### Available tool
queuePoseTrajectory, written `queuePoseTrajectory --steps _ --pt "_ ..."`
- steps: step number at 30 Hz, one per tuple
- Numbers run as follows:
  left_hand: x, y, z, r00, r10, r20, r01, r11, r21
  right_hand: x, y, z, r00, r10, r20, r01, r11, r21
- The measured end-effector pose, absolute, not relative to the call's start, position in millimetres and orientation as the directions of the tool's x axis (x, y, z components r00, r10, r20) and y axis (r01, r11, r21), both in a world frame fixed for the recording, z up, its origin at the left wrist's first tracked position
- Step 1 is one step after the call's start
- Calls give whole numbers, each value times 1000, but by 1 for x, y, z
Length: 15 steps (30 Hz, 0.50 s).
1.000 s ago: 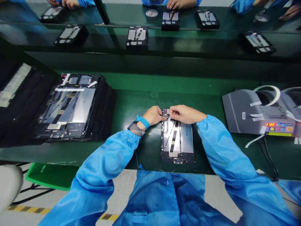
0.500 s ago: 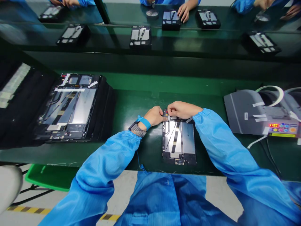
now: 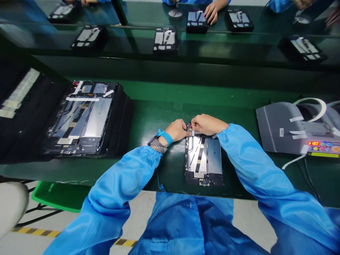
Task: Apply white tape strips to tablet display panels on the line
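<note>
An opened tablet lies flat on the green bench before me, its silver inner plate, black ribbon cables and dark lower boards showing. At its upper left edge, my left hand is closed with thumb and bent fingers against the tablet's corner. My right hand reaches over the top end, fingers pinched together at the same corner. A short white strip of tape shows just under those fingertips; its upper part is hidden. The right hand also covers much of the tablet's top end.
To my left stands a stack of similar opened tablets in black trays. A grey machine with a lit red display stands at the right. Beyond a ledge, devices in black holders sit on another bench, where a co-worker's hand rests by one.
The whole view has shifted slightly, so things appear a little further right. Both hands stay at the tablet's upper left corner, with only slight finger movement.
</note>
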State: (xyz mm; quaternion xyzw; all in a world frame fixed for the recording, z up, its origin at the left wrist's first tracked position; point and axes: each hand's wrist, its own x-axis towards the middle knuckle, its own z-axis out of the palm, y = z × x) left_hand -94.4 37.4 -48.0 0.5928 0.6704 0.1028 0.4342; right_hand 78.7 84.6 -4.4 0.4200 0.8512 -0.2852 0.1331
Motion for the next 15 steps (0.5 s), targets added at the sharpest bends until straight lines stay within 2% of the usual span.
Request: queuePoseTrajectory --steps 15 --pt "-94 37 -46 89 880 -466 723 265 638 86 85 5 -631 615 -472 765 392 -511"
